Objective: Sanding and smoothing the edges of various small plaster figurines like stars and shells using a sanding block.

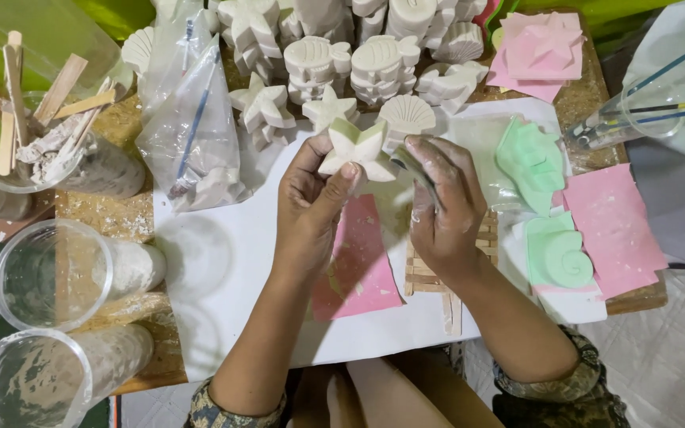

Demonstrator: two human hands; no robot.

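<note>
Starfish cast [356,148], pale green tint, five-armed

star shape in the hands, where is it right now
In the head view the white star sits centre frame, held by the left hand, just below the shell cast, right hand beside it.
</note>
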